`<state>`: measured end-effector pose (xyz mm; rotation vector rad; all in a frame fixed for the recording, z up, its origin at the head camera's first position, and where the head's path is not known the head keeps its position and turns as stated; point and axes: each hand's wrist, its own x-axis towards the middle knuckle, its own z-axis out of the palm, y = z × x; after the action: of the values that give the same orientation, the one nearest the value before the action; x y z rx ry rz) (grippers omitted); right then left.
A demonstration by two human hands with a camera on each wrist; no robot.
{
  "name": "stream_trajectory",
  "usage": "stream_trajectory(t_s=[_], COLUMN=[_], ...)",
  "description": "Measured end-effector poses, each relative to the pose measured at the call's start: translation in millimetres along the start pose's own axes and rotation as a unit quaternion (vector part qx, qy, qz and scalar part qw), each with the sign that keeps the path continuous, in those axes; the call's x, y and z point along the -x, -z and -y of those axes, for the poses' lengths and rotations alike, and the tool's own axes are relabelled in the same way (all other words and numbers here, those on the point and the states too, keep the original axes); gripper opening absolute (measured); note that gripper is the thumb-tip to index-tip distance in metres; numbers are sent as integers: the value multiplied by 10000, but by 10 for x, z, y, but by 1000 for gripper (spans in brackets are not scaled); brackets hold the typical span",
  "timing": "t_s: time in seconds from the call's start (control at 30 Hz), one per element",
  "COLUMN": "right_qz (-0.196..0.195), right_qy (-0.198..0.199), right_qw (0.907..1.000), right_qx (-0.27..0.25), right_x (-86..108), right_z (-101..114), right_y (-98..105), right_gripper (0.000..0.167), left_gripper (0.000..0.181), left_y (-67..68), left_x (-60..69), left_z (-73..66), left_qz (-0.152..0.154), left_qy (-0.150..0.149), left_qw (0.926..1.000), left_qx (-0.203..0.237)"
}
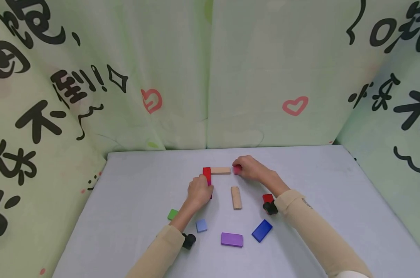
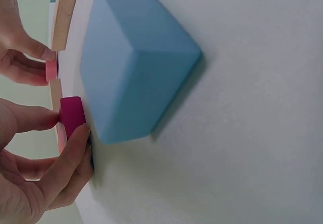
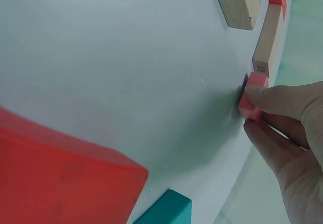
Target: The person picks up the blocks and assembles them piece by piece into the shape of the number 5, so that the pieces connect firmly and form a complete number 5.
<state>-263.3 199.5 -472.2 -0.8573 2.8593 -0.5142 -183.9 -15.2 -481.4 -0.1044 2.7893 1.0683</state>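
Observation:
My left hand (image 1: 199, 192) pinches a magenta block (image 2: 73, 117) between thumb and fingers, at the near end of a red block (image 1: 206, 172). The hand hides part of this row. A plain wooden block (image 1: 220, 170) runs rightward from the red block's far end. Past its right end, my right hand (image 1: 253, 168) holds a small pink block (image 3: 252, 100) between thumb and fingers, low on the table. In the right wrist view the pink block sits close to the wooden block's end; whether they touch I cannot tell.
Another wooden block (image 1: 236, 198) lies between the hands. Nearer are a light blue block (image 1: 201, 225), a purple block (image 1: 231, 239) and a dark blue block (image 1: 262, 231). A green block (image 1: 172, 214) is by the left forearm, a red block (image 1: 268, 198) by the right wrist.

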Motion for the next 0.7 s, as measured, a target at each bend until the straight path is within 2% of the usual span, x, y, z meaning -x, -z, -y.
stream_trajectory(t_s=[0.7], right_qz=[100], right_qy=[6], right_qw=[9999], right_qx=[-6], right_x=[-84], right_z=[61], right_y=[-59], right_gripper=[25], left_gripper=[28], left_y=[9], left_x=[11], left_z=[-22], left_qz=[-38], left_qy=[23], left_qw=[9999], left_qx=[-103])
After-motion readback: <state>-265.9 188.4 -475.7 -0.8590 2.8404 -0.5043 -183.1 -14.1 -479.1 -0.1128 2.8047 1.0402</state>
